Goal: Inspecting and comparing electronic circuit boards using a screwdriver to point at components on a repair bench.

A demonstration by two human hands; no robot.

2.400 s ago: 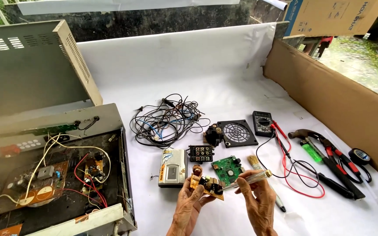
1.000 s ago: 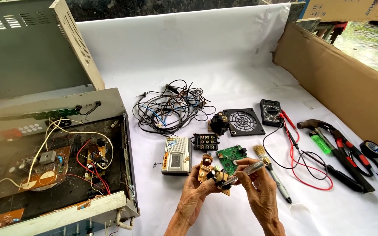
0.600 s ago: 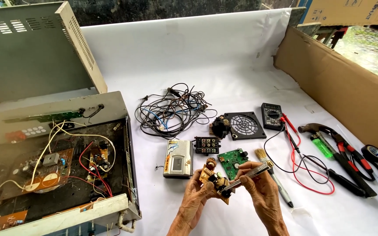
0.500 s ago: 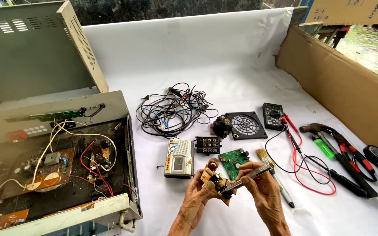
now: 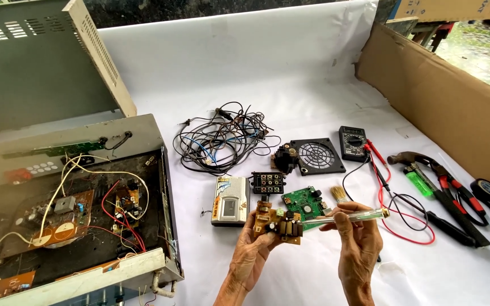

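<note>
My left hand [image 5: 249, 260] holds a small brown circuit board [image 5: 279, 222] with several dark capacitors, raised above the white sheet. In my right hand [image 5: 358, 243] is a screwdriver with a clear handle [image 5: 358, 215], its tip reaching left to the board's right edge. Just behind the board lie a green circuit board [image 5: 304, 203], a black connector block [image 5: 267, 182] and a small silver pocket radio [image 5: 231, 199].
An opened grey metal chassis [image 5: 69, 226] with wires and boards fills the left, its lid [image 5: 41, 62] tilted up. A wire tangle [image 5: 222, 139], black fan grille [image 5: 317, 156], multimeter [image 5: 353, 141] with red and black leads, brush [image 5: 338, 194], hammer [image 5: 412, 161], green lighter [image 5: 419, 184], pliers, tape roll [image 5: 486, 190] and cardboard wall [image 5: 455, 102] lie right.
Both hands have lifted slightly and come together. The screwdriver has swung level, so that its tip now meets the brown board. The view has shifted a little.
</note>
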